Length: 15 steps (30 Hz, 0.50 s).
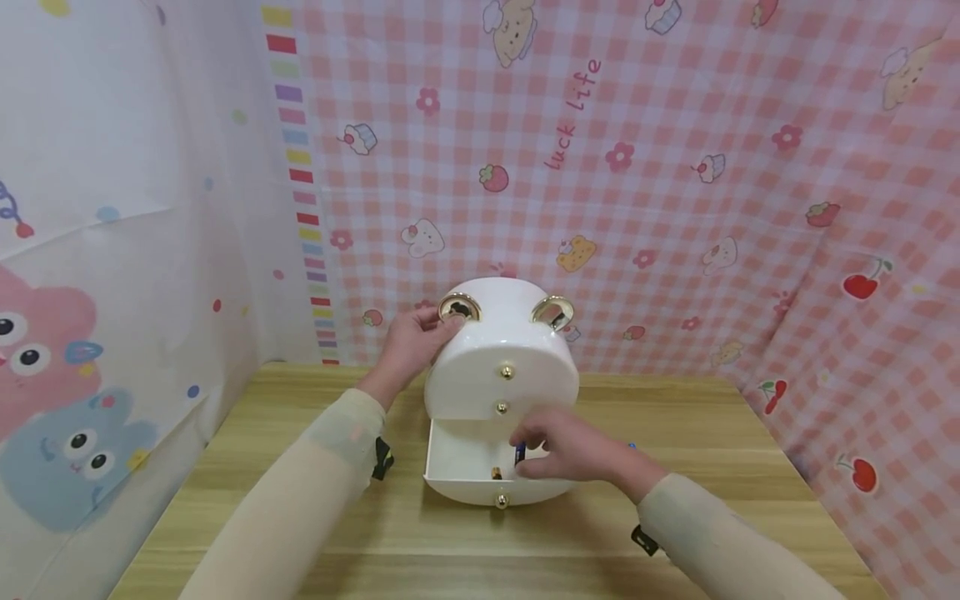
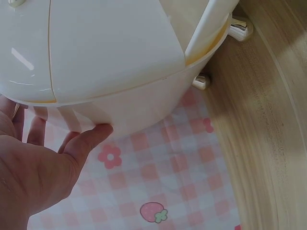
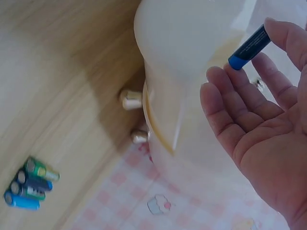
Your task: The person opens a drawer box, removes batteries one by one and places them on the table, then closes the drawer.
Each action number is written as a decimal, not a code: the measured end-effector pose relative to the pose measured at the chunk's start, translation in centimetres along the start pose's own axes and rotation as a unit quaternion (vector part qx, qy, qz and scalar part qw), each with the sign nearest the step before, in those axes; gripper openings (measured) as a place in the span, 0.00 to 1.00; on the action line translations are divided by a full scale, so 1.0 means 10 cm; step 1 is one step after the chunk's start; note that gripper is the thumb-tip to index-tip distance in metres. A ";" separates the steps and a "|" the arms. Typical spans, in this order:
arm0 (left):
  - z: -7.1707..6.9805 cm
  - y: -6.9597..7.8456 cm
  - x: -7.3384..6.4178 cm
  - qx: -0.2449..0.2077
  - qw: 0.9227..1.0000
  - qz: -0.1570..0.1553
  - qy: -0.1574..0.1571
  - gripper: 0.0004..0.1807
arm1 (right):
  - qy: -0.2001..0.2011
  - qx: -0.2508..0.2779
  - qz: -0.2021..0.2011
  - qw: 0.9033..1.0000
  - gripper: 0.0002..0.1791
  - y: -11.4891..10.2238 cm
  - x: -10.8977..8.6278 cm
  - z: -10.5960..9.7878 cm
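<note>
A white cabinet [image 1: 501, 333] with gold ring ears and gold knobs stands on the table, its bottom drawer [image 1: 450, 454] pulled out. My left hand [image 1: 415, 342] rests against the cabinet's side by the left ear; in the left wrist view its thumb [image 2: 93, 139] and fairly straight fingers touch the white wall. Over the drawer, my right hand [image 1: 566, 446] pinches a dark blue battery [image 3: 249, 48] between thumb and fingertips, tilted in the right wrist view. A battery with an orange-gold end [image 1: 497, 473] is inside the drawer near its front.
Several green and blue batteries [image 3: 29, 184] lie side by side on the wooden table [image 3: 53, 76], right of the cabinet. Short gold feet [image 2: 201, 82] support the cabinet. A pink checked cloth [image 1: 637, 208] hangs behind it, and a patterned white cloth [image 1: 135, 292] hangs at left.
</note>
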<state>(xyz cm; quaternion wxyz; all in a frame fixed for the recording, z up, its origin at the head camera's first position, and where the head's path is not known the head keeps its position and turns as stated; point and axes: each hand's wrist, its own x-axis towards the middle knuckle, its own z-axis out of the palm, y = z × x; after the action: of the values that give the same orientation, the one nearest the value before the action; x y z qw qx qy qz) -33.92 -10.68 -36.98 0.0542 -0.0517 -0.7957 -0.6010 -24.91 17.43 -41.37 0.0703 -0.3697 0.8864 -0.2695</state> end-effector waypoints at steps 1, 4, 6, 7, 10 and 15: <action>0.00 0.00 0.00 0.001 1.000 0.001 -0.001 0.26 | 0.003 0.003 0.003 1.000 0.13 0.00 -0.03 -0.03; 0.00 -0.01 0.01 0.000 1.000 0.002 -0.001 0.26 | 0.010 0.018 0.019 1.000 0.15 -0.02 -0.14 -0.12; 0.00 -0.01 0.01 0.002 1.000 0.002 -0.001 0.26 | 0.016 0.022 0.033 0.999 0.17 -0.02 -0.23 -0.19; 0.00 -0.01 0.01 0.002 1.000 0.002 -0.001 0.26 | 0.020 0.021 0.041 0.999 0.19 -0.03 -0.27 -0.23; 0.01 0.00 0.01 0.005 1.000 0.003 -0.002 0.26 | 0.037 0.014 0.051 0.998 0.23 0.00 -0.40 -0.35; 0.01 0.01 0.01 0.008 1.000 0.003 0.001 0.25 | 0.070 -0.016 0.072 0.995 0.31 0.09 -0.58 -0.55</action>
<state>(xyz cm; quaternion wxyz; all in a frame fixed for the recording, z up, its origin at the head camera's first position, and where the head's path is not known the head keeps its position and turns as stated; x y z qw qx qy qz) -34.02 -10.60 -36.89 0.0569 -0.0531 -0.8001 -0.5948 -23.11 24.33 -37.61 0.0216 -0.2868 0.9175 -0.2746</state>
